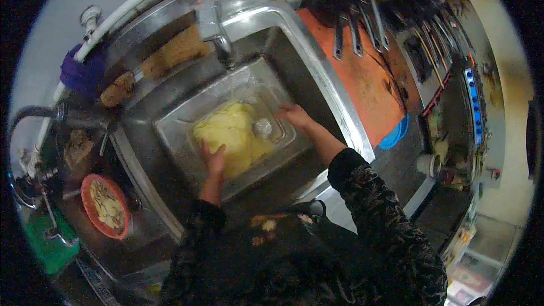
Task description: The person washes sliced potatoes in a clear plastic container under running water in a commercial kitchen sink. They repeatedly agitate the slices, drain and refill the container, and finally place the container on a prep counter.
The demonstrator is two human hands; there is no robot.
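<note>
A clear plastic tub (290, 135) sits inside a larger metal pan (180, 119) in the sink. Heaped in the tub are pale yellow slices (227, 129), perhaps potato, with cloudy liquid beside them. My left hand (213, 158) rests against the near left side of the heap, thumb and fingers spread. At the tub's right edge is my right hand (295, 115), its fingertips by the rim; blur hides whether they grip it. A shiny, whitish patch (262, 127) shows in the tub between the heap and my right hand.
A faucet (221, 44) overhangs the pan's far side. Left of the sink stands a red basket (87, 191) with pale pieces. To the right lies an orange board (361, 89), with several metal handles (356, 36) over its far end and a blue round item (395, 134) at its near edge.
</note>
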